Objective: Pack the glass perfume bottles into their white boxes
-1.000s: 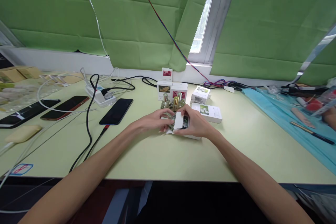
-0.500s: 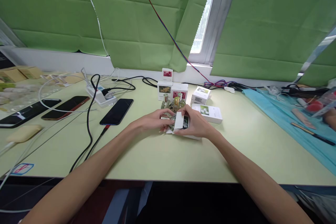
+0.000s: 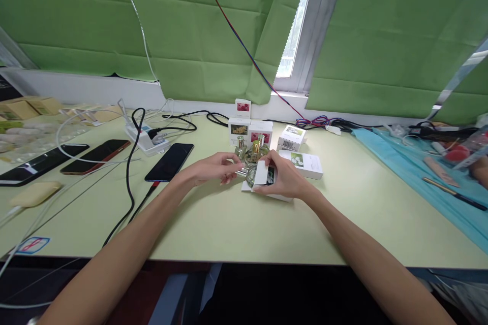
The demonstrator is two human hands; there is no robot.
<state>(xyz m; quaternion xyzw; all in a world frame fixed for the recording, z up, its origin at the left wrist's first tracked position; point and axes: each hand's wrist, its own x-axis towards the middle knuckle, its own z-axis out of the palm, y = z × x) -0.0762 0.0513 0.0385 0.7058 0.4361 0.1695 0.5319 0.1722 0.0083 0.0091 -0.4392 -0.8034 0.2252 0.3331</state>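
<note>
My right hand [image 3: 286,179] grips a small white carton [image 3: 261,174], which lies on its side with its opened end facing left. A clear glass perfume bottle [image 3: 250,176] shows at that end, partly hidden by the carton's flap. Its silvery neck or cap points left, pinched between the fingertips of my left hand [image 3: 218,166]. Just behind stand a small perfume bottle [image 3: 240,149] with a silvery cap and a rounder perfume bottle [image 3: 256,154] with a gold cap. Right of my right hand lies a white flower-print box [image 3: 307,164].
More white boxes [image 3: 239,131] stand behind the bottles, and others [image 3: 292,137] are stacked to their right. A black phone [image 3: 170,162], a power strip [image 3: 147,141] and loose cables occupy the left side. Blue sheeting [image 3: 415,172] with a pen [image 3: 453,194] covers the right end of the table [image 3: 213,228].
My left hand has drawn back to the left, and the silvery end of the bottle now shows outside the carton between its fingers. My right hand has barely moved.
</note>
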